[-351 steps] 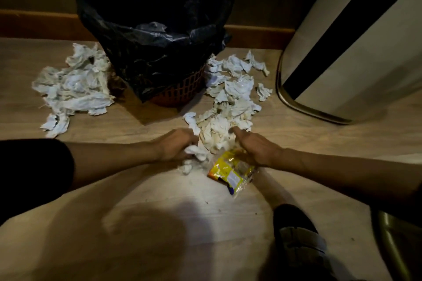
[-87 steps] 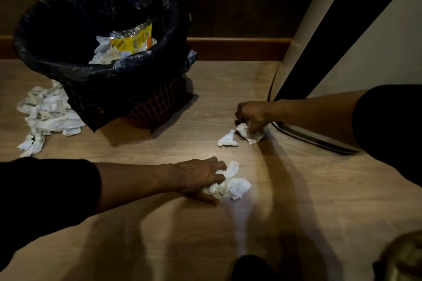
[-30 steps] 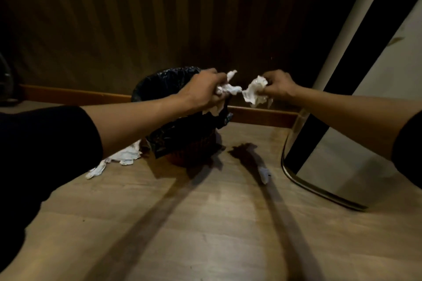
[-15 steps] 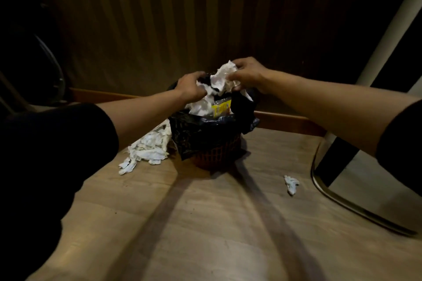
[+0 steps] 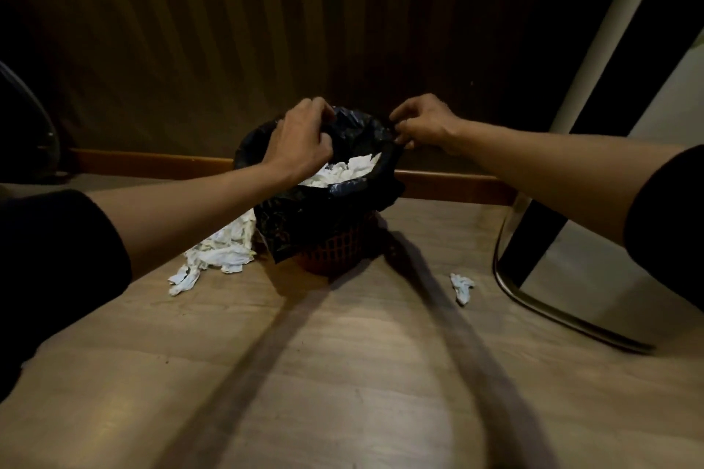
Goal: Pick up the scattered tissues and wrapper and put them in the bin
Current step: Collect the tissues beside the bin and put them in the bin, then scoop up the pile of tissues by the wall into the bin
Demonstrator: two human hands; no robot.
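The bin (image 5: 335,246) is an orange mesh basket lined with a black bag (image 5: 301,219), and it stands against the wall. White tissues (image 5: 343,172) fill its top; the yellow wrapper is out of sight. My left hand (image 5: 301,141) curls over the bag's rim at the back left. My right hand (image 5: 423,124) pinches the rim at the right. No tissue shows in either hand. A pile of crumpled tissues (image 5: 221,253) lies on the floor left of the bin. One small tissue (image 5: 461,287) lies on the floor to the right.
The wooden floor (image 5: 343,373) stretches from me to the bin. A ribbed dark wall with a wooden skirting board (image 5: 449,185) stands behind it. A tall white and black appliance with a metal base edge (image 5: 541,310) stands at the right.
Half a second ago both hands held tissues over the bin. Now the tissues lie inside it, covering the wrapper, and both hands grip the bag's rim.
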